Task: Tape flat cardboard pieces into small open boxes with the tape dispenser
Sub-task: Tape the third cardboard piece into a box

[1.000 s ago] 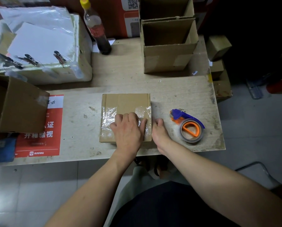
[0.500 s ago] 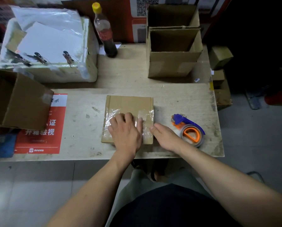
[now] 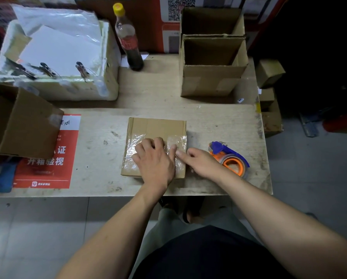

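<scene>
A small brown cardboard box (image 3: 156,127) lies bottom-up on the wooden table (image 3: 219,121), with a band of clear tape across it. My left hand (image 3: 155,160) lies flat on the taped band, fingers spread. My right hand (image 3: 200,162) presses its fingertips on the tape at the box's right edge. The tape dispenser (image 3: 230,159), blue and orange with a roll of clear tape, rests on the table just right of my right hand, which hides part of it.
Two open taped boxes (image 3: 211,81) stand at the back right. A dark bottle (image 3: 129,41) is behind the middle, a white foam crate (image 3: 72,85) at the back left, another open box (image 3: 25,125) at the left over a red notice (image 3: 47,160).
My right hand has moved from the table at the box's near right corner up onto the tape at its right edge. The left hand stays pressed on the tape.
</scene>
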`<state>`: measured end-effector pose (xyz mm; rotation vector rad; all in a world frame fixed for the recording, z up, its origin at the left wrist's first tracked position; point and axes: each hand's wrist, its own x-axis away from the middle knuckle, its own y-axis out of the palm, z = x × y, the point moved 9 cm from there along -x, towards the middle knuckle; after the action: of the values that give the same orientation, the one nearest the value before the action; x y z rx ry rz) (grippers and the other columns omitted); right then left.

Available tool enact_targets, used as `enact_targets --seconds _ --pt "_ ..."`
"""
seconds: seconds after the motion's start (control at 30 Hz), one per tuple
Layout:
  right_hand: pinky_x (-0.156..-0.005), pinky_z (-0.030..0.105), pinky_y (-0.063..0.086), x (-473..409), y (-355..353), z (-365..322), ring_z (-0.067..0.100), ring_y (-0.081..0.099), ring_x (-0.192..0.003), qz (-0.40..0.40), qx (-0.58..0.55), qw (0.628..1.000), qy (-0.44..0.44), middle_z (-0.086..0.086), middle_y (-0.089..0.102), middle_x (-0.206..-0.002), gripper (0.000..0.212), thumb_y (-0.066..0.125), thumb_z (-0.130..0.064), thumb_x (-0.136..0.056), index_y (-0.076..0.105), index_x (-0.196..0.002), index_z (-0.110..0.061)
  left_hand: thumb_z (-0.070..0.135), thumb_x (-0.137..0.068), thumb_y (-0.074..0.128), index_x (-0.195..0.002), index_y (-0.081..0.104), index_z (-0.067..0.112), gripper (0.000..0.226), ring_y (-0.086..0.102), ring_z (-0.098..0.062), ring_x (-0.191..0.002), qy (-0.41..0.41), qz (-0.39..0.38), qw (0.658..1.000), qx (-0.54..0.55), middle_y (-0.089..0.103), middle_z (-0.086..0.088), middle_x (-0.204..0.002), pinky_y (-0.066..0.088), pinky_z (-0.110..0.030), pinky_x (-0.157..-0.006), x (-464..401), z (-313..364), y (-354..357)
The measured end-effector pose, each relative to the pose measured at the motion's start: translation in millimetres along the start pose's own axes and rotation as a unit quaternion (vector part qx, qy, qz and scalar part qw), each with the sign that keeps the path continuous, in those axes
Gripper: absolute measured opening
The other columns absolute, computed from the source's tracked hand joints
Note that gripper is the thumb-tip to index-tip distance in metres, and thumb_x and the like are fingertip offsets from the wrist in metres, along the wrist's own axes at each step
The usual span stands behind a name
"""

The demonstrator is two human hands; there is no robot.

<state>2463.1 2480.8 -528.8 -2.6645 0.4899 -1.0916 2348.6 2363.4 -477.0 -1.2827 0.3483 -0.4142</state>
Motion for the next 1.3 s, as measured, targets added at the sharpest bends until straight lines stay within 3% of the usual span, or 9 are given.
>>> enact_targets --seconds 0.13,0.37,0.6,0.77,0.87,0.97,1.03,1.17,1.3 --pt "-0.055 0.032 0.025 -5.9 -3.9 -4.3 0.012 0.035 -0.059 0.045 -0.011 0.998 -0.043 -0.001 0.039 -0.064 0.046 0.059 -0.049 -0.1 0.045 -0.07 -0.018 0.033 -0.101 0.054 -0.099 0.058 0.019 0.015 0.039 -0.03 -0.097 0.001 0.003 1.0 0.027 0.051 -0.01 -0.108 0.033 -0.044 -0.074 0.6 -4.6 1.1" --pt "-0.063 0.036 0.046 -23.3 -23.1 -8.4 0.017 0.056 -0.064 0.091 -0.068 0.994 0.002 0.0 0.059 -0.068 0.035 0.051 -0.035 -0.105 0.058 -0.076 -0.018 0.049 -0.096 0.054 -0.116 0.059 0.021 0.035 0.041 -0.032 -0.107 0.071 -0.022 0.997 0.019 0.05 -0.009 -0.123 0.036 -0.046 -0.084 -5.8 -0.4 1.5" --pt "-0.058 0.033 0.038 -20.6 -12.2 -25.6 0.015 0.048 -0.053 -0.007 0.058 0.998 -0.015 -0.001 0.051 -0.059 0.046 0.053 -0.051 -0.103 0.055 -0.072 -0.016 0.046 -0.097 0.053 -0.119 0.06 0.02 0.035 0.041 -0.031 -0.107 0.101 -0.007 0.995 0.003 0.05 -0.009 -0.123 0.033 -0.045 -0.085 -8.9 4.3 2.3" --pt "-0.067 0.038 0.052 -6.1 -13.9 -19.7 0.011 0.06 -0.064 -0.039 0.046 0.998 -0.014 0.0 0.065 -0.075 0.029 0.05 -0.039 -0.106 0.058 -0.084 -0.022 0.047 -0.097 0.05 -0.116 0.06 0.019 0.035 0.043 -0.033 -0.107 0.128 -0.004 0.992 -0.006 0.051 -0.009 -0.121 0.034 -0.046 -0.085 -11.0 7.3 0.3" --pt "-0.078 0.032 0.047 13.6 -52.7 -20.9 0.012 0.059 -0.092 0.048 0.143 0.986 -0.066 -0.004 0.064 -0.101 0.009 0.051 -0.022 -0.103 0.06 -0.102 -0.022 0.047 -0.097 0.048 -0.116 0.06 0.02 0.036 0.043 -0.033 -0.107 0.134 -0.009 0.991 -0.004 0.05 -0.009 -0.122 0.034 -0.046 -0.085 -14.1 6.5 -1.4" --pt "-0.105 0.033 0.037 27.3 -98.0 2.7 0.018 0.04 -0.124 0.153 0.321 0.934 -0.044 -0.003 0.048 -0.132 0.048 0.056 -0.007 -0.089 0.048 -0.135 -0.02 0.048 -0.097 0.048 -0.116 0.06 0.019 0.036 0.043 -0.033 -0.106 0.13 -0.015 0.991 -0.004 0.05 -0.009 -0.121 0.034 -0.046 -0.085 -13.9 6.3 -3.6" --pt "-0.11 0.038 0.035 27.1 -113.8 37.3 0.025 0.037 -0.13 0.125 0.39 0.911 0.05 0.002 0.044 -0.141 0.059 0.058 -0.01 -0.086 0.043 -0.142 -0.02 0.049 -0.097 0.048 -0.115 0.061 0.019 0.037 0.043 -0.033 -0.106 0.134 -0.019 0.991 0.0 0.05 -0.009 -0.121 0.034 -0.046 -0.085 -13.5 6.3 -3.6" --pt "-0.085 0.035 0.047 23.2 -124.6 64.5 0.023 0.054 -0.103 0.071 0.418 0.899 0.106 0.006 0.058 -0.119 0.027 0.069 -0.031 -0.087 0.053 -0.107 -0.019 0.051 -0.096 0.046 -0.114 0.062 0.019 0.04 0.042 -0.032 -0.104 0.128 -0.03 0.991 0.008 0.051 -0.008 -0.12 0.034 -0.046 -0.084 -15.9 5.9 -3.8" --pt "-0.069 0.034 0.05 30.9 -128.4 52.8 0.016 0.058 -0.087 0.087 0.259 0.959 0.073 0.001 0.06 -0.101 0.034 0.077 -0.028 -0.082 0.046 -0.096 -0.023 0.049 -0.095 0.047 -0.122 0.062 0.017 0.044 0.048 -0.033 -0.106 0.129 -0.033 0.988 0.079 0.06 -0.008 -0.116 0.038 -0.047 -0.086 -13.3 19.8 -23.5"
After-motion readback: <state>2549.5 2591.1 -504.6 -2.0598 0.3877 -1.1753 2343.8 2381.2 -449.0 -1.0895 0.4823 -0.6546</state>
